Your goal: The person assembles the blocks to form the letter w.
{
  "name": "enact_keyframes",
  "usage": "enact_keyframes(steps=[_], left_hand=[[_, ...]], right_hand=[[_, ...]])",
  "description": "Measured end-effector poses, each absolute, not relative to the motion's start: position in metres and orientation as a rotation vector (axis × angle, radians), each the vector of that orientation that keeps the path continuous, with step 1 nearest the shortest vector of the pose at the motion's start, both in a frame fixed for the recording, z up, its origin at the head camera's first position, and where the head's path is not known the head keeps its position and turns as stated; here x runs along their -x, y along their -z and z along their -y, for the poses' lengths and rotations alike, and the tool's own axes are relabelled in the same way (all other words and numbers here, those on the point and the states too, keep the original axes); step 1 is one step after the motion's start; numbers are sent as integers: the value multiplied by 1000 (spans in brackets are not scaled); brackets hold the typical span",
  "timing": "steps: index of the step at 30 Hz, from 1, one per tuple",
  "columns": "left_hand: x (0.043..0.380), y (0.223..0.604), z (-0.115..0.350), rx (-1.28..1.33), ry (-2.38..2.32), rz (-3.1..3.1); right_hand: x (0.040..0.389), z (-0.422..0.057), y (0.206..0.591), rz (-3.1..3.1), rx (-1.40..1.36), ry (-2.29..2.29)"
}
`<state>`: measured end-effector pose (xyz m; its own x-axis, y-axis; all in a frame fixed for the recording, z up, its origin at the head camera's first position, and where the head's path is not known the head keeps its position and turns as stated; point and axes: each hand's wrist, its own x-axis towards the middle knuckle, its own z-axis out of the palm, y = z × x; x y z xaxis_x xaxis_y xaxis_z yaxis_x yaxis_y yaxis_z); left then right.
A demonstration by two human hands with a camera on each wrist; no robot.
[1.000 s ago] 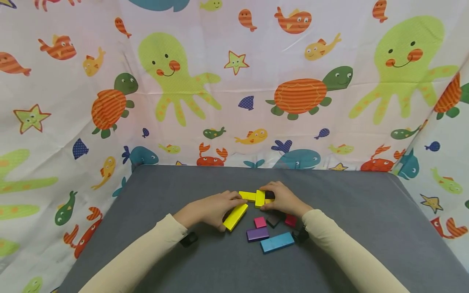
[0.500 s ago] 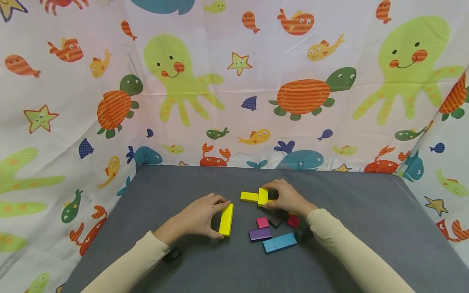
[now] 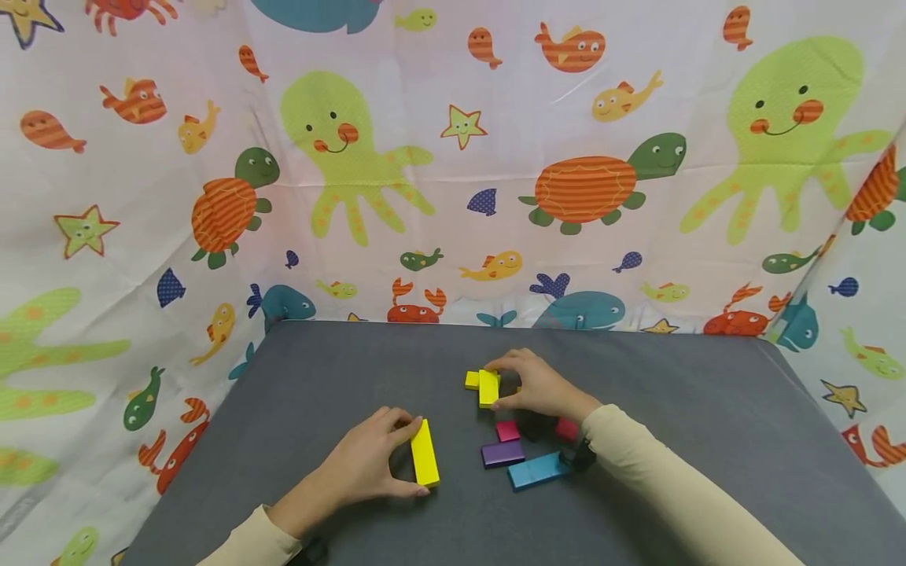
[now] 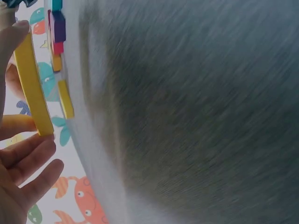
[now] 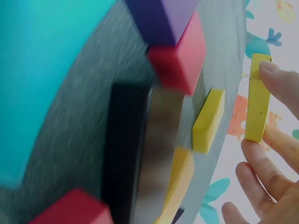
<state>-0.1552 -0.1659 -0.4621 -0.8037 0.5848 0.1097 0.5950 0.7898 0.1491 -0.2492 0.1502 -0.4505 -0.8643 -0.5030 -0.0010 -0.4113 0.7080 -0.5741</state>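
Note:
My left hand (image 3: 357, 456) pinches a long yellow block (image 3: 425, 453) between thumb and fingers, left of the other blocks. In the left wrist view this yellow block (image 4: 33, 86) is raised off the table. My right hand (image 3: 538, 385) holds a shorter yellow block (image 3: 488, 389) farther back. The right wrist view shows that block (image 5: 257, 105) in the air, gripped between thumb and fingertips. Another yellow block (image 5: 209, 121) lies on the table; in the head view it is partly hidden behind the held one.
Nearer me lie a pink block (image 3: 507, 430), a purple block (image 3: 502, 453), a blue block (image 3: 538, 471) and a red block (image 3: 567, 428). A dark block (image 5: 124, 154) and an orange-yellow block (image 5: 180, 179) lie among them. A patterned cloth (image 3: 439, 173) stands behind the grey table (image 3: 340, 354).
My left hand has carried the long yellow block left and toward me, turning it. My right hand has shifted slightly left and nearer with its shorter block.

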Motion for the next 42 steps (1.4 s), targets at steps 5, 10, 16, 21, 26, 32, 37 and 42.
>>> enact_keyframes(steps=[5,10,16,21,26,32,37,42], left_hand=[[144,470,168,925,330,2993],[136,478,168,843,384,3048],[132,483,167,811,391,3117],[131,485,167,846,397,3126],[131,486,167,859,404,3126],[132,487,168,876,417,3139],[132,487,174,924,482,3151],[127,484,188,1092,524,3089]], right_hand=[[244,-137,449,-2751,781,849],[240,-127,448,-2728,806,842],[236,-119,446,-2689,854,867],[234,-113,443,-2674,890,877],[235,-110,442,-2669,914,875],[235,-105,439,-2674,933,858],[236,-99,438,-2669,914,865],[238,-91,440,-2644,903,895]])
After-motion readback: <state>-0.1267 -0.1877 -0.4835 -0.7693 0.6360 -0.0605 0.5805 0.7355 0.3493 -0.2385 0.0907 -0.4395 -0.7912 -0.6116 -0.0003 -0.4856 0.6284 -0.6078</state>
